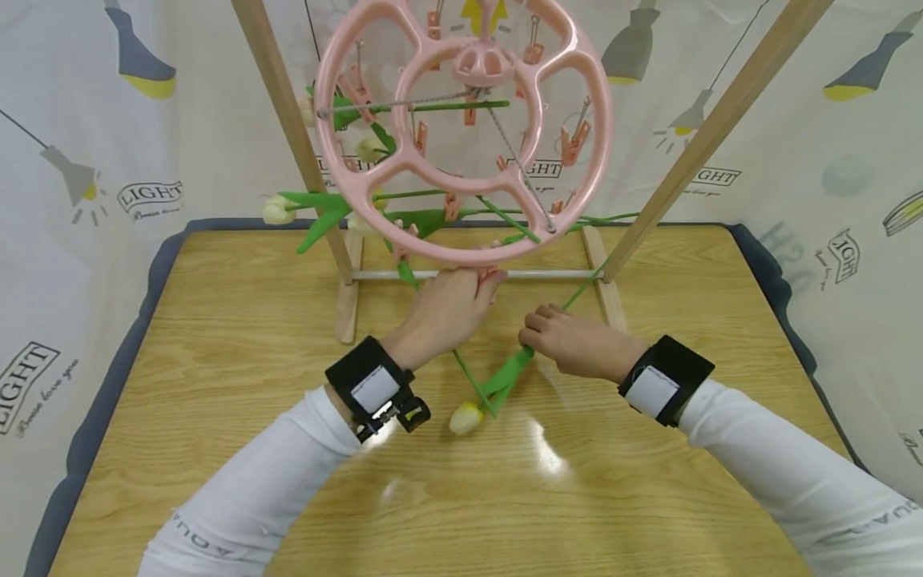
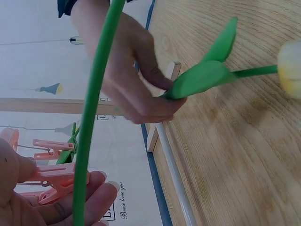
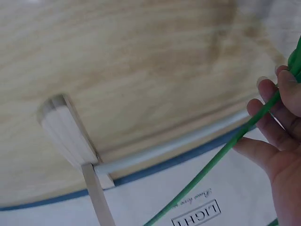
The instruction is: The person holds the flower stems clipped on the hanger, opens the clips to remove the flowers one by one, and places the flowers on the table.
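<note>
Just under the front rim of a pink round clip hanger (image 1: 461, 256), my left hand (image 1: 449, 311) pinches a pink clothespin (image 2: 55, 175) between thumb and fingers. To the right and lower, my right hand (image 1: 577, 340) grips an artificial tulip (image 1: 466, 418) by its stem, right at the leaves. Its white and yellow bloom points down toward me, while the bare stem end (image 3: 207, 169) runs out behind the hand. Another green stem (image 2: 94, 94) hangs down past my left hand, close to its wrist camera.
Several white tulips (image 1: 278, 210) and pink clothespins (image 1: 574, 144) hang from the ring. A wooden stand frames it, with a left post (image 1: 288, 120), a right post (image 1: 710, 148) and a white crossbar (image 1: 534, 274) low behind my hands. Printed cloth (image 1: 94, 264) encloses the wooden table (image 1: 216, 385).
</note>
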`<state>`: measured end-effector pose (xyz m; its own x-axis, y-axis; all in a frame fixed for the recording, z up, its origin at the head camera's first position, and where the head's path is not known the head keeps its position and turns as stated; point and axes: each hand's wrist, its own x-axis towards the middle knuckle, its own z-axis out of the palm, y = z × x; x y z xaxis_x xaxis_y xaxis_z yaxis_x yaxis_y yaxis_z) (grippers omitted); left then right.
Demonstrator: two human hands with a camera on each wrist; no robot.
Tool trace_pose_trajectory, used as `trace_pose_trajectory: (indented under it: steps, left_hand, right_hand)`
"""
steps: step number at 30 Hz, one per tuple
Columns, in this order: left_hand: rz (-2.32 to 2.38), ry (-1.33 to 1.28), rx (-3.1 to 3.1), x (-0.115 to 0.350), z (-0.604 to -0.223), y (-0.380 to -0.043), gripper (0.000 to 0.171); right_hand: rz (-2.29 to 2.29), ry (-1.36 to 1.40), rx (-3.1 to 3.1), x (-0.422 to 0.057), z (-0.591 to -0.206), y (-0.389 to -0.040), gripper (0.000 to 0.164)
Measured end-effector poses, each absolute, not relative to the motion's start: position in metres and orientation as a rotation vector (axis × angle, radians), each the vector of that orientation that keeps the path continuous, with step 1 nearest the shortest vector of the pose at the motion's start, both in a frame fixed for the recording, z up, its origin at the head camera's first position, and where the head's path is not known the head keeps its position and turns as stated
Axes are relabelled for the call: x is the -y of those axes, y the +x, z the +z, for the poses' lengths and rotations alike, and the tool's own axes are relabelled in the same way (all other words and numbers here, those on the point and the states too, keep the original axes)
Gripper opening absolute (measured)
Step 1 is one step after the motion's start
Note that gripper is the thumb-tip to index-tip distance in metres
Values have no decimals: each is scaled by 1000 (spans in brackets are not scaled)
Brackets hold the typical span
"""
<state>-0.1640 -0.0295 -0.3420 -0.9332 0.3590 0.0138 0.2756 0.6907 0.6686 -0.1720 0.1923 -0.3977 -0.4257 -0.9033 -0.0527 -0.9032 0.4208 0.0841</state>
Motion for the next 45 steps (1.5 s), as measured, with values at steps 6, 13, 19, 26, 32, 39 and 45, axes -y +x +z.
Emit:
trace_pose_trajectory:
  steps: [6,13,19,26,32,39,45]
  left_hand:
    - [1060,520,-2779,30,-342,-163,34]
    - [1069,514,-2751,31,-343,-163,39]
    - [1068,505,-2748,30,-343,-162,40]
    - [1077,494,-2765,29,-343,-163,37]
    - [1055,508,-2772,29,-342,-162,39]
    - [1037,514,-2788,29,-341,-162,40]
    - [1040,516,-2784,28,-340,-163,38]
  right_hand:
    - [-143,1704,2633,-198,-411,-170,31]
    - [-161,1639,2658,-205,-417,-168,30]
    - [-55,1562,2646,-218,-420,-167,26]
    - [90,1491,2617,-228,-424,-168,12]
    - [150,1377,2795,-233,-416,-167,8]
    - [328,1252,3038,-241,-417,-167,13]
    - [756,843,3239,-246,-428,-166,25]
